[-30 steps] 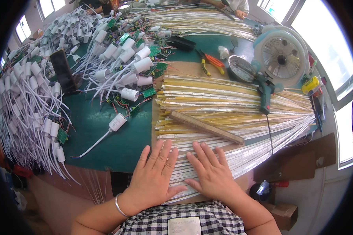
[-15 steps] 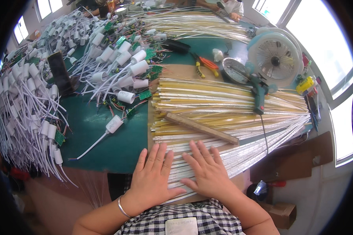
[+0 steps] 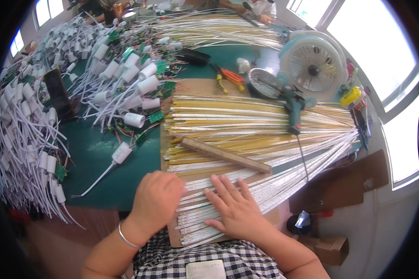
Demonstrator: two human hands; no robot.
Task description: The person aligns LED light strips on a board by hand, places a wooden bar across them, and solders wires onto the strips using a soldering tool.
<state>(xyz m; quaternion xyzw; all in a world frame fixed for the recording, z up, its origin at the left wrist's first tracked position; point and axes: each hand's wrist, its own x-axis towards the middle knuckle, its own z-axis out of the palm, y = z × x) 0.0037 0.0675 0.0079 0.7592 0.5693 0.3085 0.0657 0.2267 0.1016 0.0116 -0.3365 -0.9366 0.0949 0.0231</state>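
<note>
Many thin white and yellow strips with small dots along them, like LED strips, fan out on a brown board. My right hand lies flat on the white strips nearest me, fingers spread. At their left ends is my left hand, its fingers curled inward and the fingertips hidden; whether it grips a strip cannot be seen. A wooden bar rests slantwise across the strips beyond both hands. Farther back, a green gun-shaped tool with a thin cord lies over the strips.
White lamp sockets with cables and green circuit boards are heaped on the green table at left. Pliers, a round metal tin and a fan stand at the back. Another person's hand shows beyond.
My left hand has lifted from lying flat and moved left to the strip ends, curling its fingers. My right hand stays flat on the strips. The whole view has shifted slightly.
</note>
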